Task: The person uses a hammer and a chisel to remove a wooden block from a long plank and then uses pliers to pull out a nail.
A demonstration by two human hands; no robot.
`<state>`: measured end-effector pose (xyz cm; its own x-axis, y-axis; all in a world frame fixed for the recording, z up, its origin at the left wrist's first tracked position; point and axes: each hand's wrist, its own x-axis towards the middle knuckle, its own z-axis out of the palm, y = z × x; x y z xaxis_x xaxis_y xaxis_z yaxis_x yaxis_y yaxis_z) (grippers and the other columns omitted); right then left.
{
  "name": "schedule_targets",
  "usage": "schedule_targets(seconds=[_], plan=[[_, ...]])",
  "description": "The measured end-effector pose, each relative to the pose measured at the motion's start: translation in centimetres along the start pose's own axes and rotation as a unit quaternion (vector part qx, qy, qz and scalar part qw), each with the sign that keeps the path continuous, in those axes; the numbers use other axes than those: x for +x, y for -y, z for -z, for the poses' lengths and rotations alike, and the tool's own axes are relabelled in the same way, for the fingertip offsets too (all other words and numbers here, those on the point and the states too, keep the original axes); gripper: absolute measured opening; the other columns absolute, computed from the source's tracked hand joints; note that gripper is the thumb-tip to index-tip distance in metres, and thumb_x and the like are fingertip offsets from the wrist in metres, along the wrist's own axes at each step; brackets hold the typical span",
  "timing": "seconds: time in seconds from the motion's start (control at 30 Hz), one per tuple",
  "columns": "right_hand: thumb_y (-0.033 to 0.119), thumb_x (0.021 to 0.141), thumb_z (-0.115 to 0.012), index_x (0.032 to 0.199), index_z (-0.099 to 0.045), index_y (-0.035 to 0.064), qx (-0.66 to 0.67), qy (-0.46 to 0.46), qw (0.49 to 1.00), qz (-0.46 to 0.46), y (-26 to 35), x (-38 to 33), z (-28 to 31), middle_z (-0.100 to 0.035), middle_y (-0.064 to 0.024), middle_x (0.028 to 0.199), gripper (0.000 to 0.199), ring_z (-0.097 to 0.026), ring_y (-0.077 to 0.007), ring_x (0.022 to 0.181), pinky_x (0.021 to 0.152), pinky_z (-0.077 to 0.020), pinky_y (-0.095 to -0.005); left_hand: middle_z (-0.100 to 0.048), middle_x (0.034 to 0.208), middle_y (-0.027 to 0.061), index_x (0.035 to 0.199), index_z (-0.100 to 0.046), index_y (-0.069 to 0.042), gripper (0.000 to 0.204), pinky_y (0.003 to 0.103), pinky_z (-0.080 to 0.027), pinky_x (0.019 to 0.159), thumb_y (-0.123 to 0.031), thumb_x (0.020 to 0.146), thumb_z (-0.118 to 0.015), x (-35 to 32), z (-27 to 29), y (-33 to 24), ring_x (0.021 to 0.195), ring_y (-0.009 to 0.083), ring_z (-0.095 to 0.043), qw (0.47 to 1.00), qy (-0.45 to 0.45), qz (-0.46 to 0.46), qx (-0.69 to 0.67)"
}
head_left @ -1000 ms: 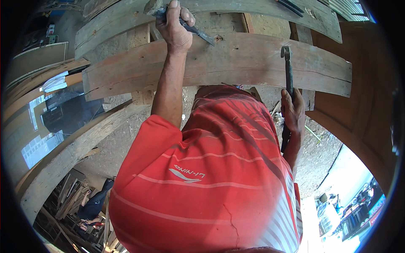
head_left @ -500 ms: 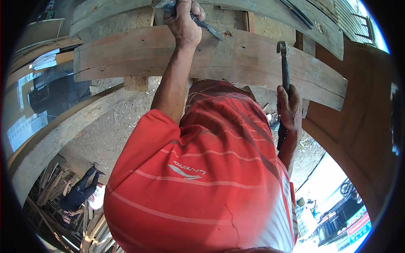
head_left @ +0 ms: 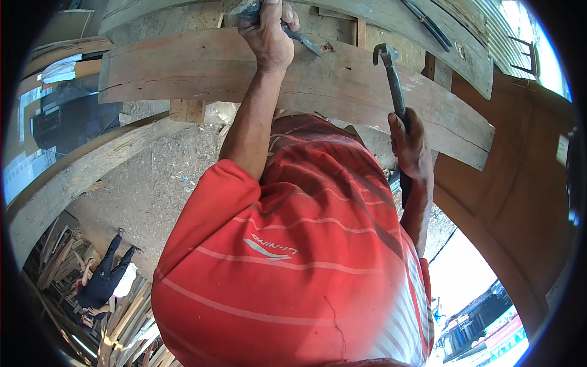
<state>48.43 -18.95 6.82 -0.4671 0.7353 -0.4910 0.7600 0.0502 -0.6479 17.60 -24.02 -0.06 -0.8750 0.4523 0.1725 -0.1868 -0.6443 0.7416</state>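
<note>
My left hand (head_left: 273, 41) is closed around a chisel (head_left: 309, 46) at the far side of a long wooden plank (head_left: 342, 79). The chisel slants down to the right, its blade tip just short of a small rough notch (head_left: 327, 47) in the wood. Its thick handle end (head_left: 246, 9) pokes out on the hand's left. Off to the right, my right hand (head_left: 411, 144) grips a dark metal hammer (head_left: 393, 79) by the shaft. The hammer's hooked head is raised over the plank's right half, apart from the chisel.
Dark slim rods (head_left: 428, 25) lie on another board (head_left: 391, 15) farther back. A brown panel (head_left: 507, 165) stands at the right. To the left runs a curved-looking timber beam (head_left: 92, 159). Lower left, people (head_left: 105, 278) are near piled wood strips (head_left: 125, 330).
My right hand has moved slightly left and away from me, and the hammer now tilts left toward the chisel. The left hand and chisel keep nearly the same place.
</note>
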Motion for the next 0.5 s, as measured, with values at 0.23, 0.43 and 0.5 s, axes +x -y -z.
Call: schedule_targets(seconds=[0.23, 0.43, 0.5], plan=[[0.041, 0.103, -0.061, 0.095, -0.055, 0.0021, -0.032, -0.003, 0.999, 0.044, 0.4, 0.8, 0.4, -0.050, -0.0068, 0.070, 0.040, -0.046, -0.0168, 0.063, 0.060, -0.0414, -0.0362, -0.055, 0.063, 0.0027, 0.080, -0.058, -0.006, 0.018, 0.031, -0.045, 0.049, -0.007, 0.097, -0.063, -0.3, -1.0, 0.0, 0.053, 0.0132, -0.053, 0.999, -0.014, -0.040, 0.006], [0.035, 0.105, -0.061, 0.100, -0.059, 0.0027, 0.000, -0.084, 0.959, 0.269, 10.5, -0.1, 4.1, -0.047, 0.0018, 0.068, 0.033, -0.042, -0.0072, 0.060, 0.054, -0.0351, -0.0275, -0.047, 0.064, -0.0039, 0.074, -0.050, -0.014, 0.037, 0.029, -0.034, 0.051, -0.030, 0.106, -0.058, -0.6, -0.6, 0.9, 0.055, 0.0070, -0.042, 0.976, 0.048, -0.019, 0.213], [0.035, 0.107, -0.057, 0.104, -0.062, 0.0027, 0.028, -0.112, 0.916, 0.383, 14.8, 0.1, 4.9, -0.047, 0.0027, 0.067, 0.033, -0.042, -0.0053, 0.056, 0.050, -0.0328, -0.0254, -0.053, 0.063, 0.0017, 0.076, -0.055, -0.010, 0.040, 0.034, -0.039, 0.053, -0.037, 0.106, -0.056, 0.4, 2.0, 2.3, 0.056, 0.0136, -0.049, 0.966, 0.091, 0.014, 0.240]])
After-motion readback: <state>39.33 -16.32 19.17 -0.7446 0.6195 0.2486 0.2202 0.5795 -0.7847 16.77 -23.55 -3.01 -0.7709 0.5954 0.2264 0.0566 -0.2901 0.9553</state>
